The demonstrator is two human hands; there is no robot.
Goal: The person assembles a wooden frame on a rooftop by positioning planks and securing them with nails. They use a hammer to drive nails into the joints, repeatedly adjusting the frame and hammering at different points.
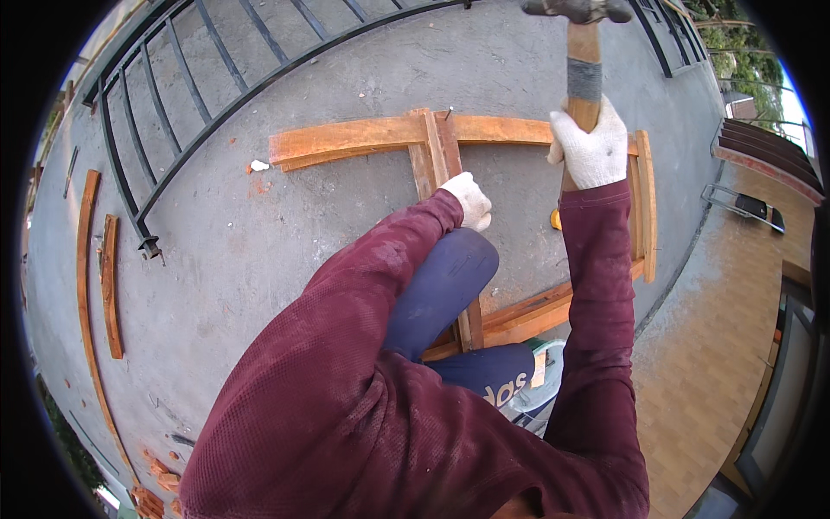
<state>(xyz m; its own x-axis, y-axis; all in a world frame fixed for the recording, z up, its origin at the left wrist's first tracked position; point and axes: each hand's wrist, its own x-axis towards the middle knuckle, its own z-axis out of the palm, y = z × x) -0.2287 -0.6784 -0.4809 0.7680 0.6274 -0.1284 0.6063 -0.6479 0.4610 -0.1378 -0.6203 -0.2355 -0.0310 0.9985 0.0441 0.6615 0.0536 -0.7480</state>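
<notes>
"Two gloved hands, then. What are they doing?"

"The right hand (596, 143) is closed round the handle of a hammer (584, 52), held up with its head at the top edge. The left hand (469, 203) looks curled, just by the crosspiece (444, 145) of a wooden frame (346, 138). Its fingers are hidden, so I can't tell how far closed it is or whether it has hold of anything."

"Where's the frame?"

"Flat on the floor (285, 225), partly under the person's knee. A nail (449, 112) stands up where the crosspiece meets the far beam."

"Any writing?"

"Pale letters on the blue trousers (445, 277), low on one leg, beside a bucket (545, 385). The hammer's handle shows only grey wrapping."

"And to the left?"

"A dark metal railing (183, 75) and loose planks (86, 251)."
</notes>
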